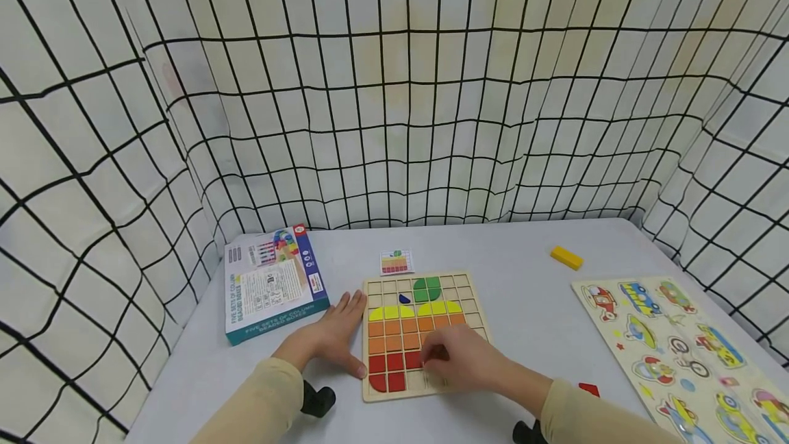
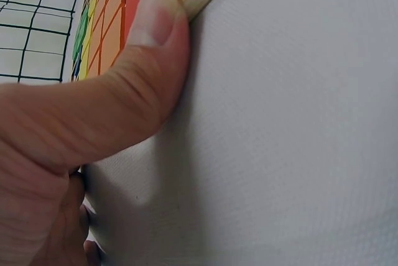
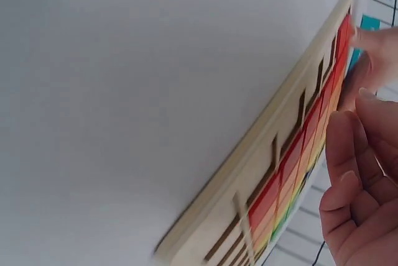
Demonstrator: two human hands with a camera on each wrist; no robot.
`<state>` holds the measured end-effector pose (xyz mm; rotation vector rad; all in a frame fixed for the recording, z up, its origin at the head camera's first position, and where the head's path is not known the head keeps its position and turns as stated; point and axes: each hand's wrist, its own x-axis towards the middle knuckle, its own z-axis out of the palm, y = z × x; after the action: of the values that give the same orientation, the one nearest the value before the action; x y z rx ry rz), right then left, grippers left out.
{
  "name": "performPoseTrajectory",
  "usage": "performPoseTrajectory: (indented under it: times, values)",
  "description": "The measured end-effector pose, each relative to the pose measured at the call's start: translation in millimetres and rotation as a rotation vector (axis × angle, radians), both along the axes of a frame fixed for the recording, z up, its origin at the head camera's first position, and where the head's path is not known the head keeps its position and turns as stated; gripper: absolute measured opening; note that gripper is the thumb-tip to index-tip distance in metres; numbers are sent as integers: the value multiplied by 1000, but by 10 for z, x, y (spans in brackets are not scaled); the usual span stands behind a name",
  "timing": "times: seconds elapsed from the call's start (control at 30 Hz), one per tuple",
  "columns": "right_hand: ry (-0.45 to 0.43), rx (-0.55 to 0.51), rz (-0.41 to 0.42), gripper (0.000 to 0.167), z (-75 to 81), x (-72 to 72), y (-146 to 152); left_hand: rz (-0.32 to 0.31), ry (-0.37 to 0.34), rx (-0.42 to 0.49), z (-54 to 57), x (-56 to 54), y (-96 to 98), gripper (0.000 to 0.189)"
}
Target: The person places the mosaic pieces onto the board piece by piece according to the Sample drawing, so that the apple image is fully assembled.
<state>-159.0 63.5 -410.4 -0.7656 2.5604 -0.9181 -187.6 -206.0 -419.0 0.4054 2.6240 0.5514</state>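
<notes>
A wooden grid board (image 1: 431,392) lies on the table with coloured tiles in its cells: green leaf-like pieces (image 1: 427,289), a small dark blue piece (image 1: 404,299), yellow, orange and red tiles (image 1: 395,362). My left hand (image 1: 333,334) lies spread at the board's left side, its thumb touching the edge near the lower corner, as the left wrist view also shows. Over the lower right of the board is my right hand (image 1: 462,358), fingers curled and thumb near the index finger. In the right wrist view no piece shows at its fingertips (image 3: 341,123); whether one is hidden there I cannot tell.
A small picture card (image 1: 396,262) lies behind the board. A boxed set (image 1: 271,286) stands at left. To the right are a yellow block (image 1: 566,257), a red piece (image 1: 589,389) and a vehicle puzzle board (image 1: 678,355). Black netting (image 1: 407,122) surrounds the table.
</notes>
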Motion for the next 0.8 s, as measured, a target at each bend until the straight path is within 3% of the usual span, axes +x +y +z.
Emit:
performPoseTrajectory:
  times: [0.17,0.4,0.6,0.8]
  values:
    - [1,23,-12,2,80,-42,416,1,-3,-6,-13,-19,-3,129]
    - [-52,47,7,12,168,-78,1075,-6,0,-10,-24,-19,-12,130]
    - [-124,152,-43,17,125,-35,1493,-11,8,-10,-36,-23,-7,130]
    - [-220,216,-110,20,35,1,1712,-13,5,-4,-17,-17,-1,129]
